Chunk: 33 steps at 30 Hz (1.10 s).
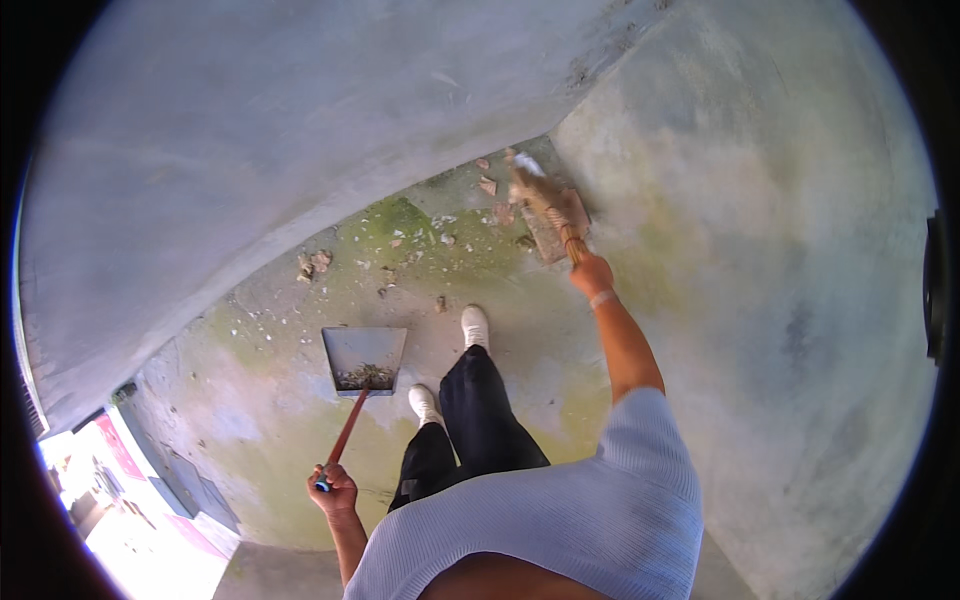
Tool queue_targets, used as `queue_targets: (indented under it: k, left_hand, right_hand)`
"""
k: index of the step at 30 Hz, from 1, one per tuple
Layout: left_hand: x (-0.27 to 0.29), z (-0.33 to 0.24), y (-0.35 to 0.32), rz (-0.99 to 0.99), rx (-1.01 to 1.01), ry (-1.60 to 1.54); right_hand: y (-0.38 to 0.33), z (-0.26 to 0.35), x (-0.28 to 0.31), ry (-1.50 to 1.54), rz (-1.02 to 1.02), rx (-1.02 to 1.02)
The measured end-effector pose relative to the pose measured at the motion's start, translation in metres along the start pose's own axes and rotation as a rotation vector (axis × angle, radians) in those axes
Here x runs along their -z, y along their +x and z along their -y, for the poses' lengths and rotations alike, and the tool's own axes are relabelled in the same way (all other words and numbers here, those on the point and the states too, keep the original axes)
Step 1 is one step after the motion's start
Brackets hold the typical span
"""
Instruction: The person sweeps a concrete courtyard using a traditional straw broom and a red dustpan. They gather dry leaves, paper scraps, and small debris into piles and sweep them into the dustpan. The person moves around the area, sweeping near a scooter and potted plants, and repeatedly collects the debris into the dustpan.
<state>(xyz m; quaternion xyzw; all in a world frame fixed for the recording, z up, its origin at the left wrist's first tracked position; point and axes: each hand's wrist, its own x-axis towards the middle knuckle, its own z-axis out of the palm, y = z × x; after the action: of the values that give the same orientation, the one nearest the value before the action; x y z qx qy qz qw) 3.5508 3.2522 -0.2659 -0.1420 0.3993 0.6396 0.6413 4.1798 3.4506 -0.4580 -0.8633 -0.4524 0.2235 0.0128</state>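
My left hand (pixel 338 487) is closed round the end of a long reddish handle, which runs down to a grey metal dustpan (pixel 365 345) on the floor. Dry leaf-like litter (pixel 367 377) lies at the back of the pan, beside the handle. In my right hand (pixel 591 274) I grip a straw hand broom (pixel 545 195), my arm stretched toward the far right corner. The broom head is slightly blurred and reaches over a flat brownish slab (pixel 547 238), partly covering it. Whether the bristles touch the floor I cannot tell.
Dry leaves (pixel 313 264) and white flakes (pixel 447 239) are scattered over the mossy concrete floor (pixel 530 345). Two grey walls (pixel 300 120) meet at the far right corner. A bright opening (pixel 130 510) lies at the lower left. My white shoes (pixel 475 327) stand right of the pan.
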Motion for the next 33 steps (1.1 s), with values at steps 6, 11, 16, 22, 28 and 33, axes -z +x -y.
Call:
queue_targets:
  k: [6, 11, 16, 22, 28, 33]
  left_hand:
    - [-0.082, 0.018, -0.007, -0.03, -0.023, -0.143]
    - [-0.141, 0.018, 0.004, -0.054, 0.051, -0.196]
    - [-0.177, 0.004, -0.01, -0.157, -0.016, -0.172]
    - [-0.161, 0.004, -0.016, -0.17, -0.051, -0.218]
    - [-0.129, -0.016, -0.014, -0.197, -0.088, -0.257]
    - [-0.079, -0.033, -0.003, -0.152, -0.075, -0.279]
  right_hand:
    - [-0.054, -0.062, 0.117, 0.161, -0.159, 0.164]
    - [0.058, 0.035, 0.083, 0.184, -0.148, -0.016]
    - [-0.017, 0.189, 0.025, 0.182, 0.152, 0.121]
    - [-0.113, 0.096, 0.043, 0.367, 0.105, 0.212]
    - [-0.137, 0.059, -0.018, 0.247, 0.05, -0.052]
    - [-0.118, 0.158, -0.134, 0.633, 0.381, -0.081]
